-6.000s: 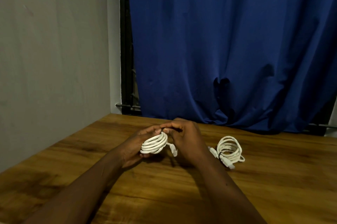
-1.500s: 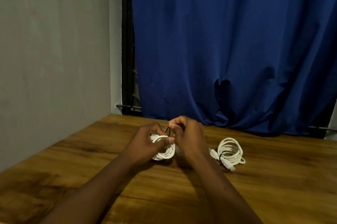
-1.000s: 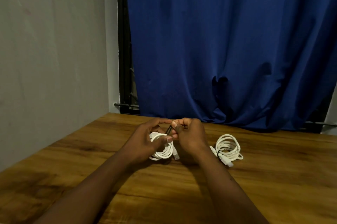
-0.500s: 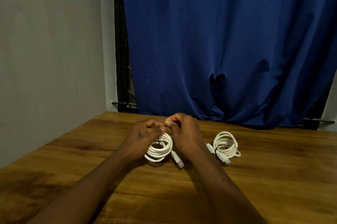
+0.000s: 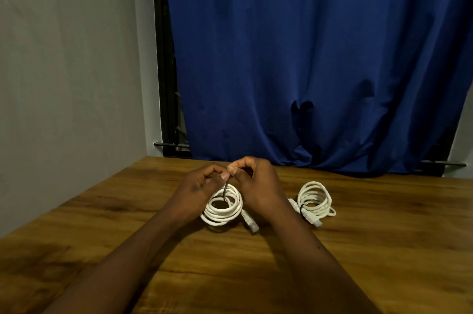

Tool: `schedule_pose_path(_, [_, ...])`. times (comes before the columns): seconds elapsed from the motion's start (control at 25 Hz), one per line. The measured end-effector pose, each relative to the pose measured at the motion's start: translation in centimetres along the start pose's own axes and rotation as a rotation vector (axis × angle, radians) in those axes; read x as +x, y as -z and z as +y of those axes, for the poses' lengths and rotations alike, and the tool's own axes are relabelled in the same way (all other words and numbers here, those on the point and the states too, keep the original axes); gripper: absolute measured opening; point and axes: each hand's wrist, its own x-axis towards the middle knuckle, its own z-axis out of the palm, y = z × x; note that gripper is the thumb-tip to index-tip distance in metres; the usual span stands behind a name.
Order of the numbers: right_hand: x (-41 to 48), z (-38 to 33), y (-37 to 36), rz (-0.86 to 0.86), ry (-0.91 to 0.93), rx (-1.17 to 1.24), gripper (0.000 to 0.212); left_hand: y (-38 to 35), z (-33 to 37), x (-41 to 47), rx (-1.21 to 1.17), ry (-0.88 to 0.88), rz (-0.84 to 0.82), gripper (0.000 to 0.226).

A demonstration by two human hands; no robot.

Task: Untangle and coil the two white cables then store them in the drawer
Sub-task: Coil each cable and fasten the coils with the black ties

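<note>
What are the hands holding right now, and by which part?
The left hand and right hand pinch the upper end of a thin dark tie looped round the left white cable coil.

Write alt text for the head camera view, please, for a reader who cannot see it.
The left hand and right hand pinch a thin dark tie above a coiled white cable on a wooden table. A second coiled cable lies further right. A blue curtain hangs behind.

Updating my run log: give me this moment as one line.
left hand: pinches tie | right hand: pinches tie | coil: on table, under hands | other coil: tied, apart
</note>
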Motion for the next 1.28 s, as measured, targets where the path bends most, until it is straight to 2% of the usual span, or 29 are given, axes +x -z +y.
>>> schedule_pose_path(0.28, [-0.1, 0.2, -0.6, 0.007, 0.027, -0.051, 0.014, -0.1, -0.3, 0.5, 0.068, 0.015, 0.039, 0.016])
schedule_pose_path(0.68, [-0.1, 0.1, -0.7, 0.078, 0.07, -0.044, 0.016, -0.2, 0.0, 0.5, -0.015, 0.053, 0.063, 0.02])
schedule_pose_path(0.92, [0.6, 0.8, -1.0, 0.153, -0.071, 0.106, 0.016, 0.0, -0.4, -0.2, 0.032, -0.102, 0.008, 0.014])
schedule_pose_path(1.08, [0.3, 0.6, -0.5, 0.13, 0.028, 0.007, 0.015, 0.1, -0.6, -0.2, 0.095, -0.131, -0.026, 0.01])
schedule_pose_path(1.2, [0.3, 0.8, -0.2, 0.101, 0.155, -0.034, 0.015, 0.0, -0.6, -0.1, -0.046, -0.092, -0.023, 0.016])
schedule_pose_path(1.28, [0.5, 1.0, -0.3, 0.067, 0.21, -0.056, 0.014, -0.1, -0.5, -0.1, -0.046, -0.098, -0.045, 0.019])
